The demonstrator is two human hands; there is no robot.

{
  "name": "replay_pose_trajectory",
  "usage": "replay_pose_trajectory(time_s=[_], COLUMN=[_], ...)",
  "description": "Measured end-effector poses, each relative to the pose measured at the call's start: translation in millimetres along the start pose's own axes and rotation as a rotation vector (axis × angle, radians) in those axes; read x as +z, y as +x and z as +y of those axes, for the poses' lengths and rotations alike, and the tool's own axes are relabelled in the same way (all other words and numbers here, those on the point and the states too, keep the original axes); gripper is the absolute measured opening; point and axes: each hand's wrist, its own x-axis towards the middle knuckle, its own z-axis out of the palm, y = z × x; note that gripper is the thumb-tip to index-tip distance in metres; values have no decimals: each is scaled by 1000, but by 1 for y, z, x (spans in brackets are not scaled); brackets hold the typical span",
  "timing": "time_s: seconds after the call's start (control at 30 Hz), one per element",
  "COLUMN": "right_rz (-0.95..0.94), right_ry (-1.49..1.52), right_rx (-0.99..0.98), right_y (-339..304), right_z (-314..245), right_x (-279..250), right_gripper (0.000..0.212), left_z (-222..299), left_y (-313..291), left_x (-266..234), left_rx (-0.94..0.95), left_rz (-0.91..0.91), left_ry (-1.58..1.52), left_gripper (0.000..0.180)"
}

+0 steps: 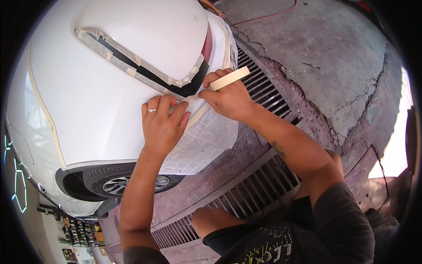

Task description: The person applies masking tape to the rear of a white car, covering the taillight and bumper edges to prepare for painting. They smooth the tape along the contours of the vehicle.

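My right hand holds a roll of cream masking tape at the rear corner of a white car. A short strip of this tape runs between my two hands, just below the pointed lower end of a dark light recess. Bent fingers of my left hand press at the strip's left end, thumb and index finger close together. Exactly how those fingertips grip the tape is partly hidden. Below them, printed newspaper covers the bumper, with tape along its upper edge.
Pieces of masking tape frame the recess. A wheel sits at lower left. Metal floor grates run beside the car over cracked concrete, where a thin pen-like object lies. Another person's hand shows at the top.
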Motion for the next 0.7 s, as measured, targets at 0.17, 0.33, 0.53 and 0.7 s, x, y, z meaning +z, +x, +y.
replay_pose_trajectory(time_s=[0.17,0.33,0.53,0.7], right_rz=[-2,-35,-37,-40], right_ry=[24,17,74,62], right_rx=[6,26,41,49], right_y=[1,0,1,2], right_z=[-5,-5,-4,-5], right_x=[3,-2,1,-1], right_gripper=[16,16,13,13], left_z=[-1,8,-1,0], left_y=[-10,-8,-11,-12], left_x=[12,15,25,25], left_rx=[-35,13,92,157], left_rz=[59,56,60,49], left_ry=[80,79,176,210], left_gripper=[32,32,29,29])
